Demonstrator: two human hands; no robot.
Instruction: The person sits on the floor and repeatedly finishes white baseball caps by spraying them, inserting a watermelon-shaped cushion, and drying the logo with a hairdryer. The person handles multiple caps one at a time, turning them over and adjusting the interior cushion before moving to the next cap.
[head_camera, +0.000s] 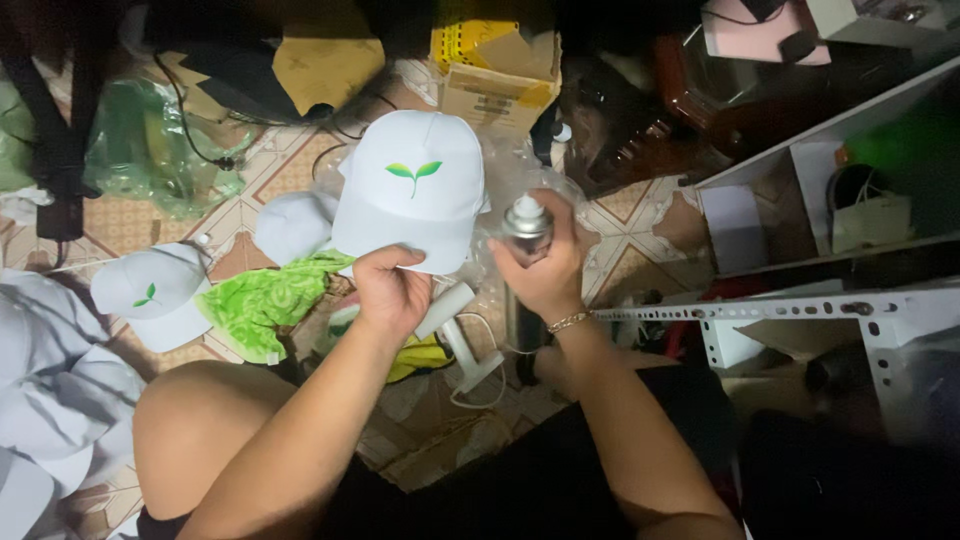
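The person is sitting on the tiled floor, and the left hand is closing on the brim of a white cap, pinching it at the lower edge, so the cap is standing up in the middle of the view with its green leaf print facing the camera. The right hand, at 3 o'clock from the cap and just beside it, is wrapping around a metal spray can, with a finger lying over the top near the nozzle. The cap is looking light and soft in the crown but stiffer at the brim, so the brim seems the good place to hold it; the crown would probably fold under the fingers. The can is appearing smooth, hard and maybe a little slippery, so a full grip around the body looks safer. At 9 o'clock from the cap a second white cap is lying on the floor, and a green patterned cloth is lying between them. At 12 o'clock a cardboard box is standing, and at 3 o'clock, well apart, a perforated metal bar is crossing the view
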